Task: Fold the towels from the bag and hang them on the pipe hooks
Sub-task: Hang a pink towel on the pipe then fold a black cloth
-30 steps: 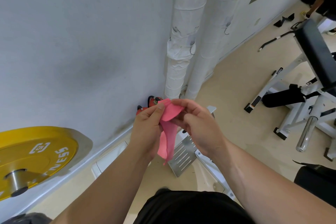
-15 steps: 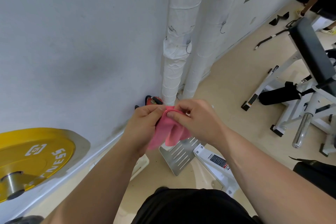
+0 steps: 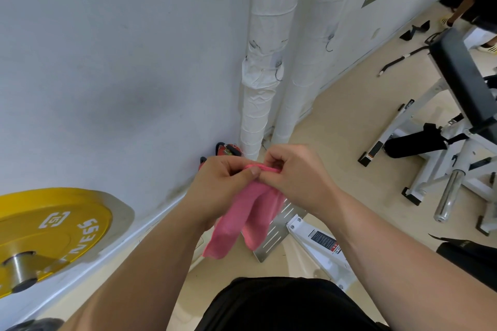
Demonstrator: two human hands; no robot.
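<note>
Towels: we see one pink towel (image 3: 243,219) — soft cloth, folded over at the top, with two flaps hanging down in front of us.
Hands: two. Our left hand (image 3: 223,191) is closed, its thumb pressing the towel's top edge. Our right hand (image 3: 298,172) is closed too, its fingers curled and pinching the same edge. The two hands touch at the fold.
Where the towel is: in the air between our hands, near the bottom of the pipes, above the floor.
Pipes: two tall white pipes, the left pipe (image 3: 265,62) and the right pipe (image 3: 309,67), side by side by the wall. They are round and wrapped in crinkly white cover.
Hooks: two thin wire hooks — the left hook (image 3: 278,72) on the left pipe, the right hook (image 3: 329,43) on the right pipe. Both hang bare.
Weight plate: one round yellow plate (image 3: 53,231), far left, smooth and shiny.
Bench: one white metal gym bench (image 3: 462,83) with a black pad, far right.
</note>
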